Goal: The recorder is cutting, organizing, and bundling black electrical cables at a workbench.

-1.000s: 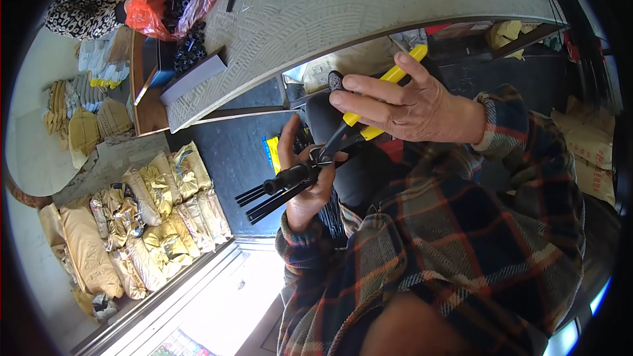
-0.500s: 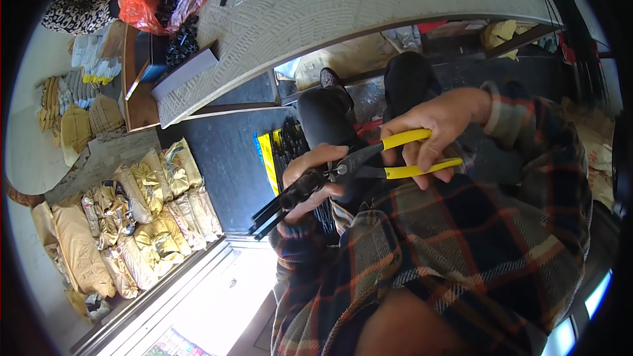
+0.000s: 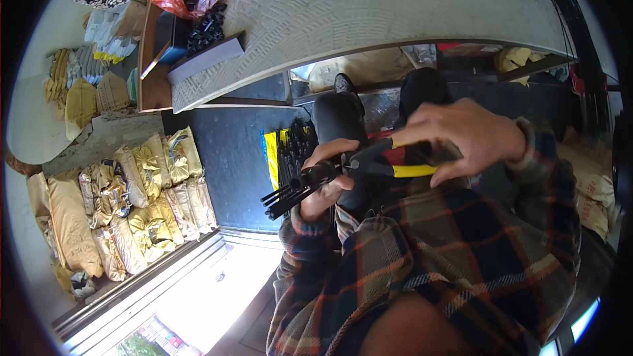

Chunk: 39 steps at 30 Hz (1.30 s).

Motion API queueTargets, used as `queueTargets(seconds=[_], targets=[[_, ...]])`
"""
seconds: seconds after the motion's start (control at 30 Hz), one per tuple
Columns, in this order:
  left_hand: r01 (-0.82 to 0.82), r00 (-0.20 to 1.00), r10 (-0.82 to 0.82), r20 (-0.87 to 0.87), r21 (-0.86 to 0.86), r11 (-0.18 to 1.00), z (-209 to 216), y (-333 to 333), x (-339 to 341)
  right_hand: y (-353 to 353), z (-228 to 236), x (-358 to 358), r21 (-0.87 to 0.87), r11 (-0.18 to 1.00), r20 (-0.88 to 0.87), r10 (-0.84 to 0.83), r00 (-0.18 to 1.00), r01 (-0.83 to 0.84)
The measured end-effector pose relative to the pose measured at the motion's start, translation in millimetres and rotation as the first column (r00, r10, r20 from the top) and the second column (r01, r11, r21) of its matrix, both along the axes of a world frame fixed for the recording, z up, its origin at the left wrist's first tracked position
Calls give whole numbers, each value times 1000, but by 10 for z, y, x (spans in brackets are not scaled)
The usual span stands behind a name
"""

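Looking down, we see a pale ribbed board (image 3: 395, 13) across the top, yellow sacks (image 3: 138, 191) at left. At centre our right hand (image 3: 471, 138) squeezes yellow-handled pliers (image 3: 389, 161), whose nose meets the black rods (image 3: 293, 191) our left hand (image 3: 323, 181) grips.

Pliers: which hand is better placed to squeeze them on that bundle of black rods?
Right, probably. The right hand is wrapped around the yellow handles of the pliers, whose jaws point toward the black rods. The left hand is busy with its grip around the bundle itself.
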State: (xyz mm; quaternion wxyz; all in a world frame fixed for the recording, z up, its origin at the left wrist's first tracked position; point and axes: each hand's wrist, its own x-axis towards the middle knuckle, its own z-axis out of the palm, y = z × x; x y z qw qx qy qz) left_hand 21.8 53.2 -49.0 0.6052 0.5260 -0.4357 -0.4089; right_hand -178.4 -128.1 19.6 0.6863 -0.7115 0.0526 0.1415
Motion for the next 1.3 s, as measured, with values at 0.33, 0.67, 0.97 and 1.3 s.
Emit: queueTargets(seconds=[0.33, 0.67, 0.97, 1.3], targets=[[-288, 946, 290, 146, -35, 957, -88, 28, -47, 112, -136, 275, -894, 174, 439, 163, 884, 412], [-204, 979, 204, 4, 34, 978, -25, 49, 17, 129, -58, 430, -886, -29, 445, 229, 866, 463], [-270, 963, 269, 32, 30, 962, 54, -95, -45, 261, -383, 283, -777, 330, 576, 29, 817, 536], [-154, 988, 154, 2, -11, 988, 142, -172, 35, 395, -475, 189, 774, 633, -95, 87, 992, 18]])
